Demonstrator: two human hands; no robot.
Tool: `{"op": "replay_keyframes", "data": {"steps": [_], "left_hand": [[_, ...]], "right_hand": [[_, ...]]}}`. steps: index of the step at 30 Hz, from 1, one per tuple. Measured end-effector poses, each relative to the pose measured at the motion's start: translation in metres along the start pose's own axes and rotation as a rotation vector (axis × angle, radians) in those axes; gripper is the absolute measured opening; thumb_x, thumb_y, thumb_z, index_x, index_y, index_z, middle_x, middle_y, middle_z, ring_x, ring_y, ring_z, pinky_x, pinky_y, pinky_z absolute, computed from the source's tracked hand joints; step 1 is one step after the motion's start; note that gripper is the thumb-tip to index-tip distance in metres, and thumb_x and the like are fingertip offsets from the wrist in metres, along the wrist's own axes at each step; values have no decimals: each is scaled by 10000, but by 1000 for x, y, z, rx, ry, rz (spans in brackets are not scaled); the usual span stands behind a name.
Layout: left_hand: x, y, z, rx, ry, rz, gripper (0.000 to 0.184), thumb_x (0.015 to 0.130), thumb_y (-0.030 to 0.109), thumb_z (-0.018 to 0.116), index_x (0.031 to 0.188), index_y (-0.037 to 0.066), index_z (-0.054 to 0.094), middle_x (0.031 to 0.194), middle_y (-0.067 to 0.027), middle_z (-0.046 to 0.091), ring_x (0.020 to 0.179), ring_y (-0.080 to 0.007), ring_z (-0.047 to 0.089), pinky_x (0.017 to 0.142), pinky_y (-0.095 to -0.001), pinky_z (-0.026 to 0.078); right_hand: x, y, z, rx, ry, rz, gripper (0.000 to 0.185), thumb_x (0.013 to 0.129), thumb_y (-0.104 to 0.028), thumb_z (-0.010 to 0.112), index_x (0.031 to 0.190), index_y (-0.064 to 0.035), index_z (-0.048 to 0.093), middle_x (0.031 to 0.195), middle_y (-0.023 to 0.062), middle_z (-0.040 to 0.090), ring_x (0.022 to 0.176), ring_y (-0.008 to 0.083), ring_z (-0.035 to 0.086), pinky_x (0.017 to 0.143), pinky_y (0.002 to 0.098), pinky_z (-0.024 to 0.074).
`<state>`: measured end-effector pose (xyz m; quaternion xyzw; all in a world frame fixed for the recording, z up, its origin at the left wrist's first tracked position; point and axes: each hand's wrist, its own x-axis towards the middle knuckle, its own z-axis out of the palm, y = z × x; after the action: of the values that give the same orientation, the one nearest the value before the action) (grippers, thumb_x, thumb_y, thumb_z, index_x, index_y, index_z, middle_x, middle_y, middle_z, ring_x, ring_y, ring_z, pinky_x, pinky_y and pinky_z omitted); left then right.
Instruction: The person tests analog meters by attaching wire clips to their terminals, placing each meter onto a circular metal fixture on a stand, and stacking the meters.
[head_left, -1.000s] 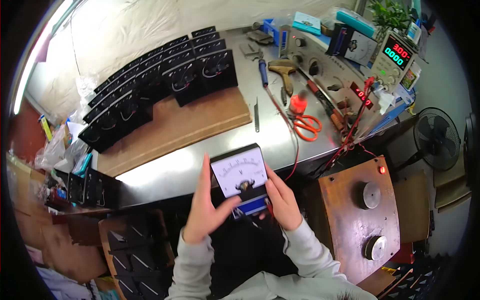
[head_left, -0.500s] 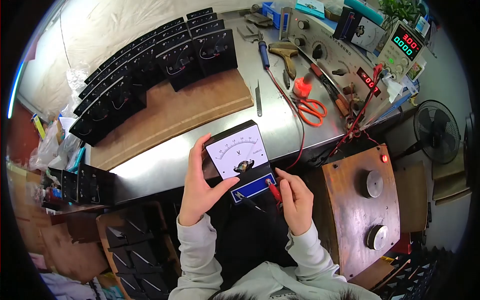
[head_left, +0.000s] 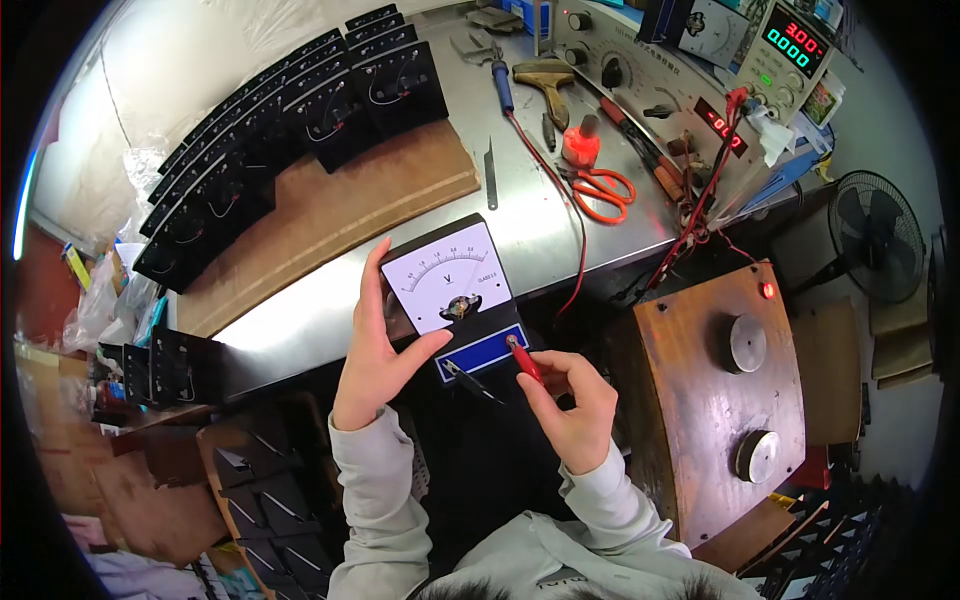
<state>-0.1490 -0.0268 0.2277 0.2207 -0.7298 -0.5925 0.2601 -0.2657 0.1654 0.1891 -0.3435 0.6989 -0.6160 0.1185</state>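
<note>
A black analog voltmeter (head_left: 447, 272) with a white dial marked V is held tilted in front of me. My left hand (head_left: 378, 350) grips its left side, thumb on the front near the lower edge. On the meter's blue lower strip (head_left: 484, 353), a black clip (head_left: 468, 380) is attached at the left terminal. A red clip (head_left: 525, 362) sits at the right terminal, and the thumb and fingers of my right hand (head_left: 574, 402) pinch it.
Black meter housings (head_left: 330, 115) stand in rows on a brown board (head_left: 330, 235). Orange scissors (head_left: 603, 195), a brush (head_left: 545, 85) and a soldering iron (head_left: 502, 88) lie on the metal bench. A wooden box with two knobs (head_left: 700, 400) is at the right.
My right hand has gone from the meter's right side to the red clip and closed on it. The meter has shifted up and left in view, with my left hand still on it.
</note>
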Motion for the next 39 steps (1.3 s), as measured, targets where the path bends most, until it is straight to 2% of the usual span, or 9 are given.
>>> {"op": "replay_keyframes", "data": {"steps": [6,9,15,17,22,26,29,33,39], "left_hand": [[1,-8,-4,118,-5,101,1080,775,-26,783,1622,108,126,1536,-157,380,1440,-267,378,1188,-393,280],[1,-16,-6,219,1,169,1093,772,-21,795,1623,100,120,1532,-152,373,1429,-251,381,1176,-381,302],[-1,-24,-2,234,35,186,1065,787,-40,763,1616,91,108,1521,-174,379,1413,-265,404,1164,-387,325],[-2,-23,0,210,53,165,1053,794,-35,759,1614,99,111,1524,-182,375,1406,-271,417,1157,-396,345],[0,-20,2,183,36,194,1041,808,-16,765,1610,108,112,1514,-178,385,1403,-273,420,1156,-410,356],[1,-23,0,184,31,208,1036,812,-25,757,1609,110,110,1506,-174,392,1401,-263,421,1155,-404,354],[2,-23,0,181,33,205,1030,814,-32,752,1608,107,110,1505,-172,394,1391,-257,433,1150,-397,358],[1,-24,-1,226,65,189,1036,811,-46,751,1611,105,110,1501,-169,400,1374,-250,457,1148,-388,360],[-2,-29,-2,242,121,150,1098,781,28,828,1622,52,123,1474,-194,464,1355,-261,498,1110,-390,418]], "right_hand": [[0,-5,3,-17,15,13,248,842,-20,804,1057,-10,682,897,77,681,719,120,676,618,246,521],[3,-8,7,-27,29,81,208,837,-5,804,994,0,669,883,79,673,705,108,655,614,237,512],[9,7,-9,82,43,-131,164,832,50,785,912,4,650,859,78,655,690,99,621,614,225,498],[-4,-11,-23,307,79,21,194,874,60,743,1022,8,629,914,80,667,745,87,624,629,218,491],[-13,-17,-11,93,-76,100,202,918,22,704,1109,-28,663,953,56,690,777,75,635,628,215,479],[-2,-21,21,-125,-93,-71,290,742,-56,869,983,-38,707,786,57,654,649,231,575,594,331,474],[0,-7,30,-113,-34,-232,261,717,-39,876,914,-40,705,734,59,638,645,230,574,577,339,463],[-21,-18,3,-95,-204,-322,286,676,35,871,864,-15,661,708,107,619,626,256,588,581,323,471],[-55,5,-5,-195,-305,-159,214,723,-36,864,855,-25,696,714,91,641,613,256,611,555,347,473]]}}
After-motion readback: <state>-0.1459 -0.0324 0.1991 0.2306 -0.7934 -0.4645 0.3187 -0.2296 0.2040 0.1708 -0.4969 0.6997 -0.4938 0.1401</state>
